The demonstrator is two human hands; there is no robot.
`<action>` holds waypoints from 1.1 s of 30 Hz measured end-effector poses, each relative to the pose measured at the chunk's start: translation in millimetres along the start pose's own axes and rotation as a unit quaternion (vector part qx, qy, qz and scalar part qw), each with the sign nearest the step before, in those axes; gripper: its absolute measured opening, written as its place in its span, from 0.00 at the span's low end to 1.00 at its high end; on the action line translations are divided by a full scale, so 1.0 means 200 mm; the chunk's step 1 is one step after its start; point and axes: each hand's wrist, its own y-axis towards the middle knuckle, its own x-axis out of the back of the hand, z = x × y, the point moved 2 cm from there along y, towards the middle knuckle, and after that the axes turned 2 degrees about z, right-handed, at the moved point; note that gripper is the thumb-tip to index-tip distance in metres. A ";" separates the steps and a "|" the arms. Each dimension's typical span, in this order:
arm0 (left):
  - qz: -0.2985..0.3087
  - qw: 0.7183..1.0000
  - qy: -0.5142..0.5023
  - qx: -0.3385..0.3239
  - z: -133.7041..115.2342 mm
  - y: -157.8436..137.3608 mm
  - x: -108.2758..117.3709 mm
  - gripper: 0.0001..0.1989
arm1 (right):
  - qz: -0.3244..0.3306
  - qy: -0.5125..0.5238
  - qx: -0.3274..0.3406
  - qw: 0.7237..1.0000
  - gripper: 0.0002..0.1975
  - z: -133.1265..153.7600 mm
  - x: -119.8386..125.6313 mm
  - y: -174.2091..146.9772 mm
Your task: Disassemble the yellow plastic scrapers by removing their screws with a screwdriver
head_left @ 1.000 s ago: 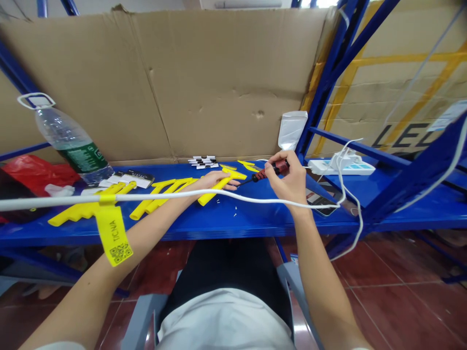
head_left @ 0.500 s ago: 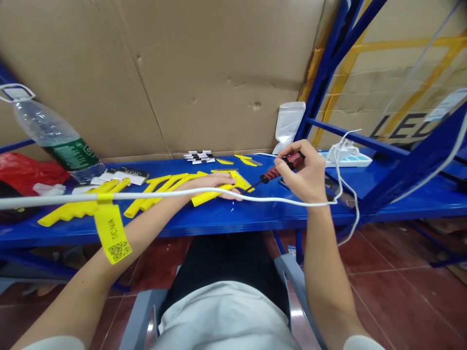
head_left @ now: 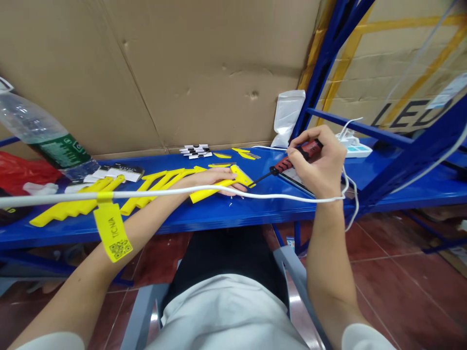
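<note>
The left hand is closed around the neck of the yellow scraper, above the mid-front edge of the smooth blue surface. The scraper has a rounded, rod-like handle and a flat, flared head. Its long axis runs diagonally: handle end toward the front edge and left, head toward the right edge.

The right hand grips a red-and-black screwdriver, thumb and fingers pinched on its ribbed handle. The slim dark shaft points left and toward the front edge, its tip at the scraper head; contact cannot be confirmed. Small screws lie near the front edge.
</note>
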 end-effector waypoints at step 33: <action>-0.169 0.810 0.488 -0.277 -0.08 -0.15 -0.33 0.13 | -0.131 -0.075 -0.006 0.989 0.06 0.00 0.08 -0.01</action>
